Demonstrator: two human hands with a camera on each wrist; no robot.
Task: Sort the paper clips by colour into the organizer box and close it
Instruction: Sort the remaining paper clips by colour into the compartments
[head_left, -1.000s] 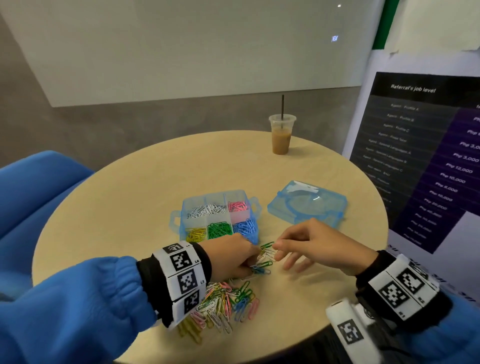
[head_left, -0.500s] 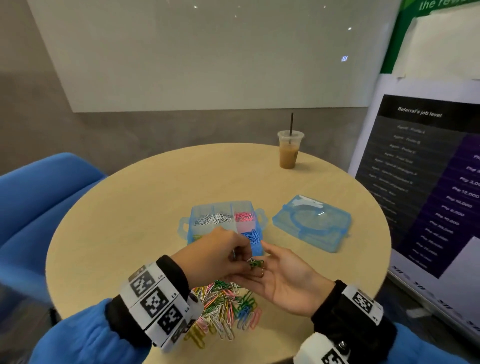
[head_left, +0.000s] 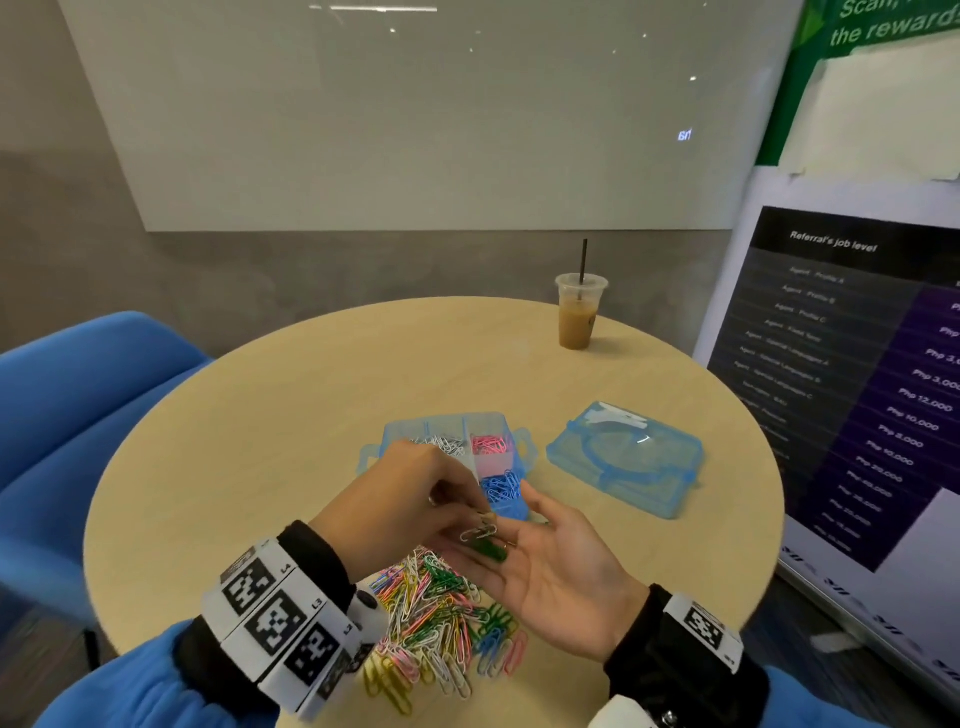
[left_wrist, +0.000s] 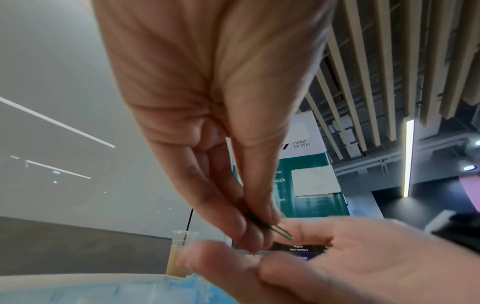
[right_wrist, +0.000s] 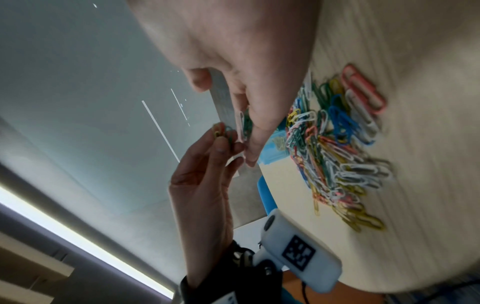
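Observation:
The mixed-colour paper clip pile (head_left: 441, 623) lies on the round table at the near edge, also visible in the right wrist view (right_wrist: 332, 144). My right hand (head_left: 535, 556) is held palm up above the pile, fingers relaxed, with a few green clips (head_left: 489, 550) lying on it. My left hand (head_left: 480, 519) hovers over that palm and pinches paper clips; a green clip (left_wrist: 276, 229) sticks out between its fingertips, and a white clip (head_left: 478, 532) hangs below them. The blue organizer box (head_left: 522, 449) stands open just beyond both hands, holding white, pink and blue clips in separate compartments.
The box's blue lid (head_left: 623, 460) lies on the table to the right of the box. A plastic cup of iced coffee (head_left: 577, 317) with a straw stands at the far edge. A blue chair (head_left: 78, 415) is at the left, a standing banner (head_left: 841, 389) at the right.
My right hand has turned palm up and come in under my left hand. The left hand has lifted off the table with clips. The head view has tilted upward.

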